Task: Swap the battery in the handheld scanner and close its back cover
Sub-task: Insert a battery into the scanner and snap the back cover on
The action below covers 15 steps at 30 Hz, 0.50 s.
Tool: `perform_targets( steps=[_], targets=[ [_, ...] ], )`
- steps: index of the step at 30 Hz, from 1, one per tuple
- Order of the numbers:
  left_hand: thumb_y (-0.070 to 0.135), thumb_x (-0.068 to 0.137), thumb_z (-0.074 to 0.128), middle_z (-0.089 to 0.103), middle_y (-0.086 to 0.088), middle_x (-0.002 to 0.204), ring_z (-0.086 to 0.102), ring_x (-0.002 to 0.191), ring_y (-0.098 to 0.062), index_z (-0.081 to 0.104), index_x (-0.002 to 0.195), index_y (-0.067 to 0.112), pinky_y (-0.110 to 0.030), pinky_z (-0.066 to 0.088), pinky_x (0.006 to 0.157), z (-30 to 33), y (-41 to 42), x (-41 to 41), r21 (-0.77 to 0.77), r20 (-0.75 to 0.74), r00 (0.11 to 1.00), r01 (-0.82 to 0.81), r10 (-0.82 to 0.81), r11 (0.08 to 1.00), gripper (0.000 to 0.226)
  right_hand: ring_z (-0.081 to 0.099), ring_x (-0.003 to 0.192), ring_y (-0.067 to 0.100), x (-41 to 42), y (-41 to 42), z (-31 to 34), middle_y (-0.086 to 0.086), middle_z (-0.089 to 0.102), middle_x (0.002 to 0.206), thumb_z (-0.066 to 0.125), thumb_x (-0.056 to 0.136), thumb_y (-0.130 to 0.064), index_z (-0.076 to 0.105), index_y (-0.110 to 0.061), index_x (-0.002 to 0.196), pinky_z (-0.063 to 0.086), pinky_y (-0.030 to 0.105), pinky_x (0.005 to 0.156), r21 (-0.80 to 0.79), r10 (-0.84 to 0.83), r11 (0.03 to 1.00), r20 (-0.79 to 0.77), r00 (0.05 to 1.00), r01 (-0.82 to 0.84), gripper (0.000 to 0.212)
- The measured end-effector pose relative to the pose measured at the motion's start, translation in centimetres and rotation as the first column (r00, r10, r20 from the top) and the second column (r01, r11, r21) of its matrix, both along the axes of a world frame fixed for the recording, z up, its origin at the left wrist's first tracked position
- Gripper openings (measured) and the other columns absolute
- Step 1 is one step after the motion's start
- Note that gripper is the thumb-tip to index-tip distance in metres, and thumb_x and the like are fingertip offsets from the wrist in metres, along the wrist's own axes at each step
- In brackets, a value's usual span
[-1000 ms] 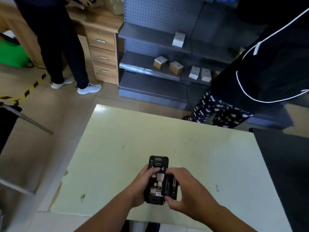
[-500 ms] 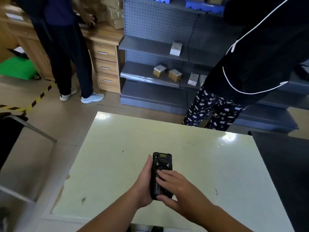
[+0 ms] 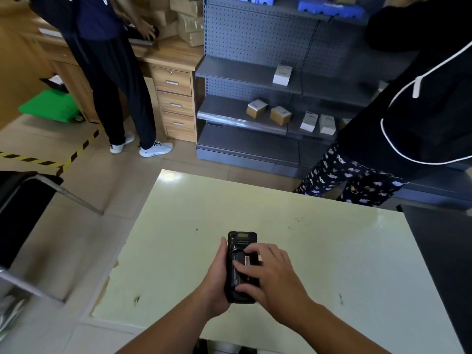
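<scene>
The black handheld scanner (image 3: 238,245) is held back side up above the pale green table (image 3: 332,251). My left hand (image 3: 217,279) grips its left edge from below. A black battery (image 3: 242,267) with a white label lies in the open back compartment. My right hand (image 3: 270,274) lies over the battery, with fingers and thumb spread across it. No back cover is visible.
A person in a black hoodie and patterned trousers (image 3: 357,175) stands at the table's far right corner. Another person (image 3: 112,72) stands at a wooden desk (image 3: 173,93) far left. Grey shelves (image 3: 255,118) carry small boxes. A black chair (image 3: 23,205) sits left.
The battery, tilted at the scanner's right side a second ago, now lies flat in the compartment under my right fingers. The view has tilted up slightly.
</scene>
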<state>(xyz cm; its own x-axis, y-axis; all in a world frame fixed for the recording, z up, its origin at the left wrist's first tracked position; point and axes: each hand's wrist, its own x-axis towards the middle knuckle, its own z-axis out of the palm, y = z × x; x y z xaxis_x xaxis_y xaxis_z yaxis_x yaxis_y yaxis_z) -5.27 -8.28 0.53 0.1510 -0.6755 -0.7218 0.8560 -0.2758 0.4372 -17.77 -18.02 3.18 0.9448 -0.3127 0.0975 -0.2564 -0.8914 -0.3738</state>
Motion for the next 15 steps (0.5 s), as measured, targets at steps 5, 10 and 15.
perform_targets(
  steps=[5, 10, 15],
  targets=[
    [0.085, 0.087, 0.022, 0.071, -0.016, 0.101, 0.07, 0.086, -0.029, 0.074, 0.114, 0.006, -0.034, 0.058, 0.068, 0.6, 0.4, 0.7, -0.022, 0.025, 0.998, 0.058, -0.058, 0.998, 0.098, 0.029, 0.127, 0.004, 0.3, 0.4, 0.4, -0.017, 0.016, 0.147, 0.085, 0.065, -0.061, -0.003, -0.04, 0.16, 0.029, 0.029, 0.112, 0.464, -0.341, 0.784, -0.234, 0.911, 0.413, 0.132],
    [0.084, 0.088, 0.021, 0.077, -0.014, 0.102, 0.074, 0.089, -0.03, 0.082, 0.1, 0.022, -0.039, 0.058, 0.074, 0.9, 0.2, 0.7, -0.006, 0.085, 0.994, 0.07, -0.069, 0.998, 0.088, 0.074, 0.1, 0.006, 0.5, -0.2, 0.3, -0.007, 0.076, 0.116, 0.086, 0.082, -0.015, 0.057, -0.019, 0.135, 0.056, 0.018, 0.074, 0.858, -0.223, 0.384, -0.273, 0.936, 0.342, 0.061],
    [0.084, 0.089, 0.022, 0.074, -0.018, 0.112, 0.071, 0.098, -0.033, 0.078, 0.112, 0.016, -0.04, 0.057, 0.081, -1.0, 0.4, 1.5, 0.046, 0.069, 0.997, 0.023, -0.026, 0.999, 0.091, 0.073, 0.084, 0.003, 1.1, -0.8, -1.8, -0.012, 0.078, 0.096, 0.09, 0.07, -0.049, 0.072, -0.032, 0.108, 0.058, 0.025, 0.066, 0.804, -0.281, 0.43, -0.313, 0.907, 0.411, 0.045]
  ],
)
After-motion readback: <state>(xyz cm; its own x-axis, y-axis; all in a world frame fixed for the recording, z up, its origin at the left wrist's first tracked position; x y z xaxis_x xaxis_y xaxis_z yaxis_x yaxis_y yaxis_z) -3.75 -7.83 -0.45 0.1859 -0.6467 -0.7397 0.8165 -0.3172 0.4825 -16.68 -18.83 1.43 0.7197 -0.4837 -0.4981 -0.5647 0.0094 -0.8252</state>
